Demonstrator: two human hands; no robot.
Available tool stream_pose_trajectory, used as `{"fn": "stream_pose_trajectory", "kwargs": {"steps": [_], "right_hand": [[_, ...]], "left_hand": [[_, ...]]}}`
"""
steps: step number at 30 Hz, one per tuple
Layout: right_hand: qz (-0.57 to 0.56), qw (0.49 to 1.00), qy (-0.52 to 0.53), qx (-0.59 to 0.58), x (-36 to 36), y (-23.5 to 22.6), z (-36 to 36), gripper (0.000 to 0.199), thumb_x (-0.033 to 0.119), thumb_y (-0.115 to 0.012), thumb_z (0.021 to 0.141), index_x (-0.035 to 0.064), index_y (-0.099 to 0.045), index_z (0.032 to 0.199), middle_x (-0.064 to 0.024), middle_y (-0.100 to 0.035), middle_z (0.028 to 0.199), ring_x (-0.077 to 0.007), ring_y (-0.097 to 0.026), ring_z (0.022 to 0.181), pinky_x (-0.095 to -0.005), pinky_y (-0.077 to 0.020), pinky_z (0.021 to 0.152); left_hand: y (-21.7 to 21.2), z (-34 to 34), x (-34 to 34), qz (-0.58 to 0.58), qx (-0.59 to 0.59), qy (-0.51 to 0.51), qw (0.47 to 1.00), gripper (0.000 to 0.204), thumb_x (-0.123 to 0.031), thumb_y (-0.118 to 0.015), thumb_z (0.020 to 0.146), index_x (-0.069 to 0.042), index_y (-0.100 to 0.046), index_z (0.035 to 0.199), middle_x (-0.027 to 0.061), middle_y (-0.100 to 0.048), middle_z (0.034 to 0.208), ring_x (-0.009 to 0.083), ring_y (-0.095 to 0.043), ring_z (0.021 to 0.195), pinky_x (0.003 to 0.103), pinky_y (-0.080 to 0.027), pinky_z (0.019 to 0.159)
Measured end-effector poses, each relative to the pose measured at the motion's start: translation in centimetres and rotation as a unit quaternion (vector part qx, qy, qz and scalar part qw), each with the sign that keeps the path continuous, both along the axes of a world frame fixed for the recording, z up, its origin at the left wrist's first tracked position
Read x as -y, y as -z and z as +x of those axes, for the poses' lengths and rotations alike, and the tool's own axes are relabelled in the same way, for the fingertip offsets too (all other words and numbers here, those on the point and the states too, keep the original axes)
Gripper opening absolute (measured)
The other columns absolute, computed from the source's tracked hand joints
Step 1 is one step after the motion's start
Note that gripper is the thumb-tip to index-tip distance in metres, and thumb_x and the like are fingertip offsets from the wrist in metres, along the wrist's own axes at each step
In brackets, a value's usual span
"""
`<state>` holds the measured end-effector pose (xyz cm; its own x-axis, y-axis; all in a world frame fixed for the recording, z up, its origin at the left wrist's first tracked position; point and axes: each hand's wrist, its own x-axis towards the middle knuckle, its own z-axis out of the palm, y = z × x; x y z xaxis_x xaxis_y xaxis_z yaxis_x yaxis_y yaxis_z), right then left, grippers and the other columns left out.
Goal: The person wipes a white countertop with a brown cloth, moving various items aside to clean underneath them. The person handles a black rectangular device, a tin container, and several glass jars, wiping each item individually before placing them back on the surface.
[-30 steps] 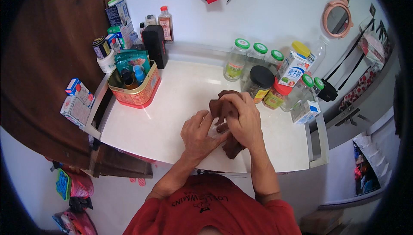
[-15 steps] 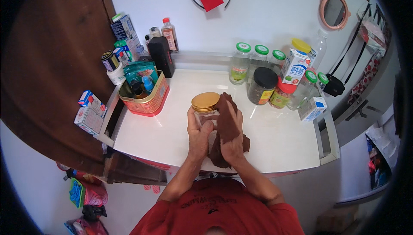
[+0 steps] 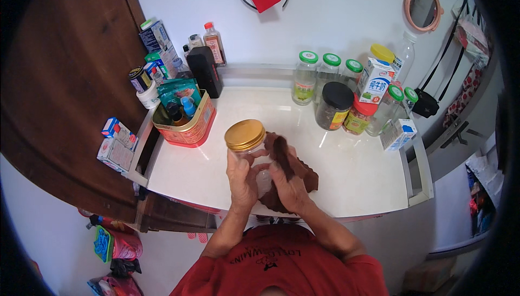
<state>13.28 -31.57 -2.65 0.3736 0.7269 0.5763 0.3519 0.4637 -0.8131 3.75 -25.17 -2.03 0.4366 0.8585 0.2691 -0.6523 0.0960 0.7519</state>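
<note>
A clear jar (image 3: 264, 181) with a gold lid (image 3: 245, 135) tilts over the near middle of the white table, its lid end leaning left and away from me. My left hand (image 3: 241, 181) is closed around the jar's left side, below the lid. On the other side, my right hand (image 3: 290, 188) grips a brown cloth (image 3: 307, 178) with its thumb on top and presses it to the jar's right side. Part of the cloth hangs below the right hand, toward the table's near edge. The cloth and fingers hide much of the jar's body.
Glass jars with green lids (image 3: 304, 79), a black-lidded jar (image 3: 332, 109), a red-lidded jar (image 3: 358, 116) and milk cartons (image 3: 375, 82) crowd the back right. At left stands a red-and-gold tin (image 3: 187, 128) of small bottles and packets, beside a black case (image 3: 204, 71). Low rails (image 3: 416, 174) edge the table.
The jar has tipped, its lid swinging left and slightly nearer. The cloth, which stood up beside the lid, now sits lower along the jar's side. My right thumb has come forward over the cloth.
</note>
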Motion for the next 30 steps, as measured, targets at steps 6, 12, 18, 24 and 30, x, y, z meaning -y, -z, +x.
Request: {"fn": "stream_pose_trajectory", "kwargs": {"steps": [6, 12, 18, 24, 30], "right_hand": [[-0.164, 0.962, 0.09, 0.197, 2.6, 0.6, 2.9, 0.056, 0.01, -0.065, 0.082, 0.0032, -0.043, 0.133, -0.0215, -0.047, 0.121, -0.0389, -0.05, 0.11, -0.0441, -0.0456, 0.088], [-0.306, 0.792, 0.156, 0.504, 4.8, 1.5, 5.7, 0.064, 0.047, -0.065, 0.08, 0.0133, -0.051, 0.133, -0.0258, -0.03, 0.143, -0.0475, -0.035, 0.124, -0.0584, -0.0346, 0.09], [-0.215, 0.825, 0.13, 0.506, -0.6, 2.0, 5.4, 0.058, 0.034, -0.062, 0.083, 0.0019, -0.051, 0.13, -0.0271, -0.033, 0.142, -0.0421, -0.033, 0.13, -0.0528, -0.0293, 0.098], [-0.165, 0.825, 0.225, 0.491, -11.5, 4.0, 7.5, 0.056, 0.03, -0.063, 0.081, -0.0037, -0.052, 0.124, -0.0248, -0.034, 0.142, -0.0379, -0.034, 0.13, -0.0497, -0.032, 0.096], [-0.234, 0.79, 0.355, 0.442, -20.0, 5.6, 10.5, 0.05, 0.032, -0.064, 0.079, 0.0034, -0.056, 0.119, -0.0245, -0.042, 0.134, -0.0358, -0.041, 0.12, -0.0475, -0.0338, 0.088]], "left_hand": [[0.3, -0.5, -1.3, -0.054, -0.061, -0.074, 0.994, 0.059, -0.048, -0.054, 0.091, -0.009, -0.039, 0.133, 0.0062, -0.053, 0.112, 0.0215, -0.057, 0.095, 0.041, -0.051, 0.074], [-0.9, -1.2, -3.0, -0.096, 0.005, -0.116, 0.989, 0.054, -0.045, -0.057, 0.09, -0.01, -0.041, 0.128, 0.0073, -0.053, 0.11, 0.0237, -0.057, 0.093, 0.041, -0.053, 0.069], [0.4, 0.2, -3.2, -0.062, -0.048, -0.089, 0.993, 0.055, -0.053, -0.046, 0.093, -0.011, -0.04, 0.128, 0.0065, -0.052, 0.11, 0.0251, -0.056, 0.095, 0.044, -0.051, 0.072], [2.1, -0.6, -3.1, -0.076, -0.036, -0.054, 0.995, 0.052, -0.041, -0.051, 0.094, -0.008, -0.036, 0.132, 0.0098, -0.051, 0.115, 0.0269, -0.059, 0.094, 0.043, -0.054, 0.07], [2.3, -0.9, -2.2, -0.067, -0.073, -0.043, 0.994, 0.049, -0.052, -0.036, 0.098, -0.011, -0.042, 0.125, 0.0067, -0.054, 0.109, 0.0271, -0.058, 0.091, 0.042, -0.051, 0.074]]}}
